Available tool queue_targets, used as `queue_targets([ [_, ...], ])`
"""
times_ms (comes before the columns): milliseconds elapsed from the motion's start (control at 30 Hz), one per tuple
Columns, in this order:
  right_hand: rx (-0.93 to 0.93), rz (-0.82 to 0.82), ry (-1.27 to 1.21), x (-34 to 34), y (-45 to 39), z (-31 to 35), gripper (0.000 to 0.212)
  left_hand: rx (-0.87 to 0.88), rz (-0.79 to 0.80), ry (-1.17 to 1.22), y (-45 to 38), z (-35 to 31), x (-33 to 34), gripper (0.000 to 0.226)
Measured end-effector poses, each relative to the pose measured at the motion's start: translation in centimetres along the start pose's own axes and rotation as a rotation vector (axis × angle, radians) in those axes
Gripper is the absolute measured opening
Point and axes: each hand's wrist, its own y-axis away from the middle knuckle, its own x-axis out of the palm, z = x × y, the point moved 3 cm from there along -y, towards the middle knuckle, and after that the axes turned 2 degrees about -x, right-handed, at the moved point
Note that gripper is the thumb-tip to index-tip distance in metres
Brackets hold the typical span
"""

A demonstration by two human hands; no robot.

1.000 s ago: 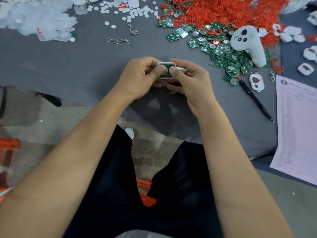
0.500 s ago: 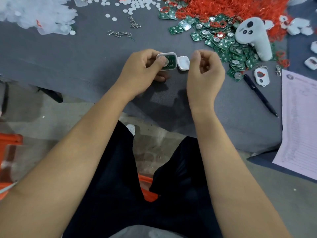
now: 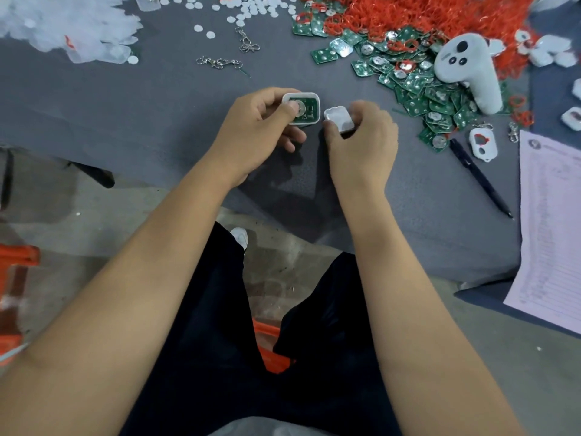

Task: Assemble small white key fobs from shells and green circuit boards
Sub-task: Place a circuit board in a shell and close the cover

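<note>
Left hand (image 3: 254,133): fingers curled round a white plastic shell half (image 3: 301,108), rounded-rectangular, held open side up above the grey cloth-covered table (image 3: 125,114); thumb laid on its near edge. Seated inside the shell: one green circuit board (image 3: 306,107) carrying a round silvery disc (a coin cell or a contact dome, cannot tell which). Right hand (image 3: 361,143): fingers curled, pinching the second shell half (image 3: 339,118), white, glossy, shallow and dished, held just beside the first and apart from it. Table, far right: loose heap of green circuit boards (image 3: 418,86), small squarish plates with silvery discs, overlapping a tangled mound of thin red rings (image 3: 408,14). Resting on that heap: a white handheld controller (image 3: 468,67), matte, with dark round buttons. Near it: one assembled white fob (image 3: 482,145) with red showing through its openings, and a black pen (image 3: 481,179) lying diagonally. Right edge: a printed paper sheet (image 3: 553,221), pale, overhanging the table. Far left: pile of clear plastic bags (image 3: 63,23), crinkled. Far centre: scattered small white discs (image 3: 245,7), flat and round, and metal keychain clasps (image 3: 220,62) lying loose.
</note>
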Motion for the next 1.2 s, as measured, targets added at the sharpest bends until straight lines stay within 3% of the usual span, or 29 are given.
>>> queue_targets([
  [133, -0.006, -0.151, -0.394, -1.1, 0.9, 0.1, 0.037, -0.043, 0.033, 0.098, -0.1, -0.1, -0.1, 0.025],
  [300, -0.223, -0.158, -0.464, -1.3, 1.6, 1.1, 0.021, -0.099, 0.055, 0.178, -0.3, 0.0, -0.2, 0.033],
  [567, 0.02, 0.001, -0.819, -1.3, 0.5, -0.5, 0.016, -0.108, 0.071, 0.187, -0.3, 0.0, -0.2, 0.033],
  [733, -0.107, 0.125, -0.643, -0.8, 0.9, 0.6, 0.035, -0.035, 0.157, -0.013, 0.2, -0.2, 0.1, 0.03],
  [867, -0.191, 0.111, -0.444, -0.6, 1.1, 0.9, 0.047, -0.036, 0.142, -0.019, 0.2, -0.3, 0.0, 0.03],
  [1033, -0.25, 0.044, -0.38, -0.4, 1.4, 0.9, 0.035, -0.036, 0.133, -0.042, 0.0, 0.0, -0.2, 0.032],
  [1200, -0.223, 0.107, -0.418, -0.5, 1.2, 0.8, 0.034, -0.039, 0.217, -0.033, -0.1, 0.0, -0.3, 0.035],
])
